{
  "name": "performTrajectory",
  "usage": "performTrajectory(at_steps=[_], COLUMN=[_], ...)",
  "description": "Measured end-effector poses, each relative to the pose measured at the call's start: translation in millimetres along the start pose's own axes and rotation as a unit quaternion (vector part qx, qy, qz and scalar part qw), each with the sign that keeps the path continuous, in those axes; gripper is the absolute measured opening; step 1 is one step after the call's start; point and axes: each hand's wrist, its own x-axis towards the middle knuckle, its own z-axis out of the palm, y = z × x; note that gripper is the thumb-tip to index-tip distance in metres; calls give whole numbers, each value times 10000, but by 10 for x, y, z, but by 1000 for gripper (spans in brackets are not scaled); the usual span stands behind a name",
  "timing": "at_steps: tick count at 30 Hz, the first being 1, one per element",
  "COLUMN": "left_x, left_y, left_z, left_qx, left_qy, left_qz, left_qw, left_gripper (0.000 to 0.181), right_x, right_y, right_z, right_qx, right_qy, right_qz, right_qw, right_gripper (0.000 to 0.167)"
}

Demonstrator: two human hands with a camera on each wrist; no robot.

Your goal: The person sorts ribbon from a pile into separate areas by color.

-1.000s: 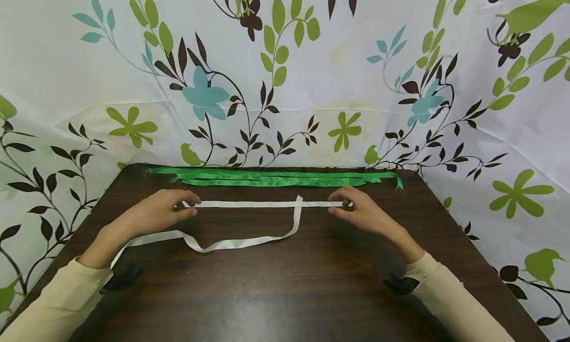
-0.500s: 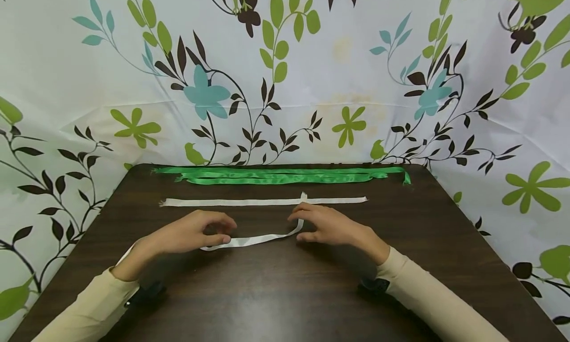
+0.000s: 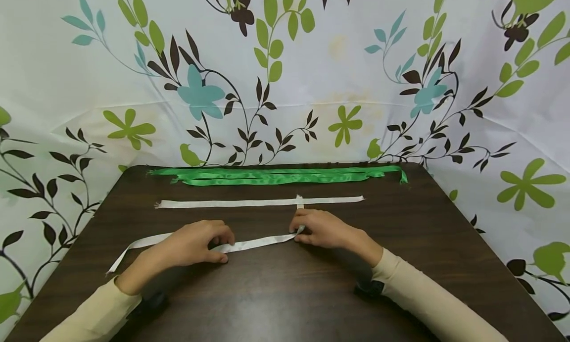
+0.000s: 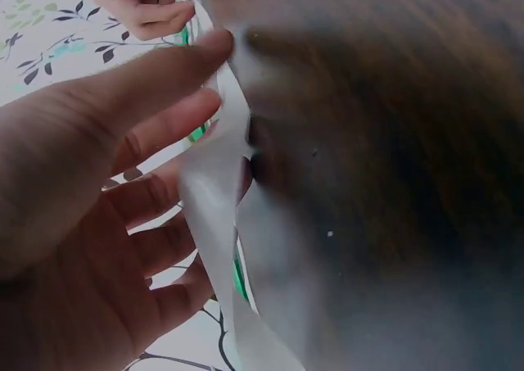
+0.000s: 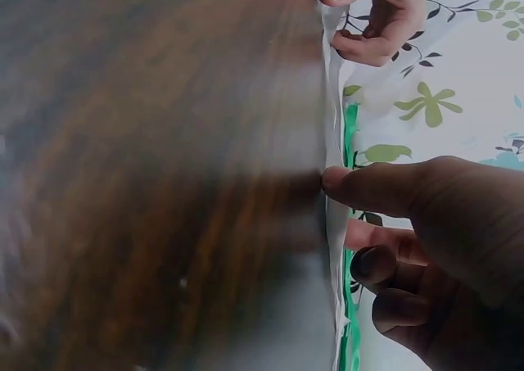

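A loose white ribbon [image 3: 262, 242] runs across the dark table between both hands. My left hand [image 3: 198, 243] holds it near its middle, thumb on the near side and curled fingers on the far side. In the left wrist view the ribbon [image 4: 217, 191] passes along my fingertips. My right hand [image 3: 327, 230] pinches the ribbon near its right end, where it twists slightly. Behind the hands lies a second white ribbon [image 3: 231, 203], straight from left to right. The held ribbon's right end lies across this straight one.
Several green ribbons [image 3: 276, 176] lie side by side along the back of the dark table [image 3: 267, 292]. A white cloth [image 3: 311, 94] with printed leaves and flowers hangs behind and around it. The held ribbon's left tail curves toward the left sleeve [image 3: 98, 307].
Both hands have let go of the straight white ribbon, come nearer to the body and closer together, and taken hold of the loose white ribbon. The straight ribbon stays in place.
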Motion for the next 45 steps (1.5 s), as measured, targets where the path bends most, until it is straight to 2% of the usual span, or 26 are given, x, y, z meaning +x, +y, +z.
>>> performTrajectory(at_steps=[3,5,9,13,16,18,20,24,27,30,33,36,41,45], left_x=[-6,-9,-11,-3,30,69,114,204,257,277,255,221,166,140], left_y=[40,55,76,160,301,420,532,668,686,668,642,618,566,516], left_z=[-5,-7,17,75,94,94,94,115,139,161,152,119,30,-55], left_qx=[169,201,308,482,316,38,-300,-799,-1163,-1657,-2091,-2247,-2198,-2141], left_qy=[-47,-59,108,661,1009,1082,1031,778,583,439,387,429,451,441], left_qz=[17,42,101,179,284,378,508,827,1085,1223,1202,1193,1055,754], left_qw=[9998,9998,9994,9965,9940,9934,9929,9903,9855,9776,9697,9661,9688,9729], left_gripper=[18,16,16,31,47,54,56,47,35,22,12,10,10,11], right_x=[3,2,-11,-15,-9,-8,-6,-16,-32,-65,-110,-149,-236,-336], right_y=[-24,-33,-46,-106,-199,-272,-342,-453,-508,-527,-500,-440,-315,-210], right_z=[12,12,-13,-71,-128,-170,-202,-258,-323,-414,-509,-584,-707,-809], right_qx=[33,152,1028,2256,2800,2978,3114,3216,3129,3027,2992,2890,2630,2616], right_qy=[-1,17,-26,-145,-165,-148,-129,-127,-143,-127,-80,-24,180,318], right_qz=[41,13,-96,-94,8,42,-8,-170,-235,-211,-136,-67,170,533], right_qw=[10000,9999,9946,9741,9599,9545,9502,9466,9494,9528,9541,9573,9645,9632], right_gripper=[5,6,5,5,5,6,7,7,5,5,4,4,3,7])
